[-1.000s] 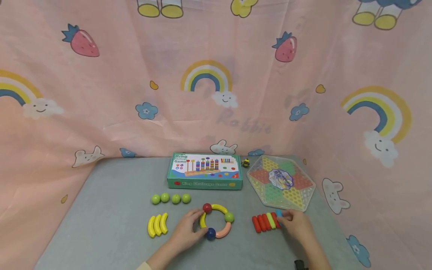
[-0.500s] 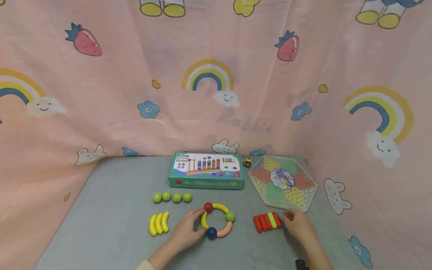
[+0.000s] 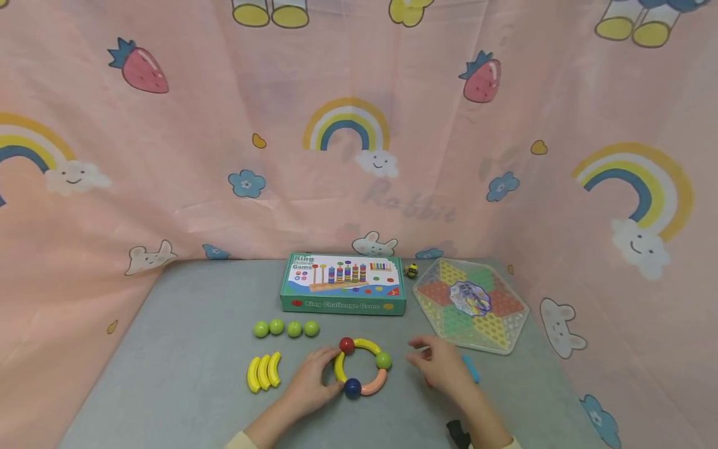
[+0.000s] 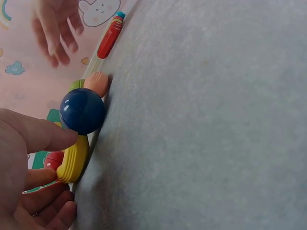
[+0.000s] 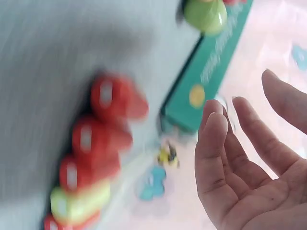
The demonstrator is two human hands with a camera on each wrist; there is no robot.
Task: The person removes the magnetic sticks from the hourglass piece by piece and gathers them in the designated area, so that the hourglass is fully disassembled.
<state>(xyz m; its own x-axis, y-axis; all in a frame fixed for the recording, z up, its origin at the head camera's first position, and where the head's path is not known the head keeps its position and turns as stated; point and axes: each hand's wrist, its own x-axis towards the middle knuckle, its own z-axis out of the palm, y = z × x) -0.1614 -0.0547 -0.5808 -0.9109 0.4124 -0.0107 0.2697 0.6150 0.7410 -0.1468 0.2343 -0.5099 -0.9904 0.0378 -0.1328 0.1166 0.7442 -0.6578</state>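
Observation:
A ring of toy balls and curved rods lies on the table, with a red ball (image 3: 346,346), a green ball (image 3: 383,360), a blue ball (image 4: 82,111), yellow rods (image 4: 76,160) and a pink rod (image 3: 374,382). My left hand (image 3: 311,385) holds the ring's left side, thumb at the blue ball and a finger by the red one. Above the row of short sticks hovers my right hand (image 3: 440,366), fingers apart and holding nothing. It hides most of the row in the head view; red sticks (image 5: 112,98) show blurred in the right wrist view. A blue stick (image 3: 471,369) lies at the row's right end.
Several green balls (image 3: 294,329) and yellow curved rods (image 3: 263,372) lie left of the ring. Behind stand a green game box (image 3: 343,305), a small bee figure (image 3: 411,270) and a hexagonal checkers board (image 3: 471,302). A patterned cloth (image 3: 196,125) hangs at the back.
My right hand has left the blue stick, which now lies at the row's right end, and has moved left over the sticks. The left hand has stayed at the ring.

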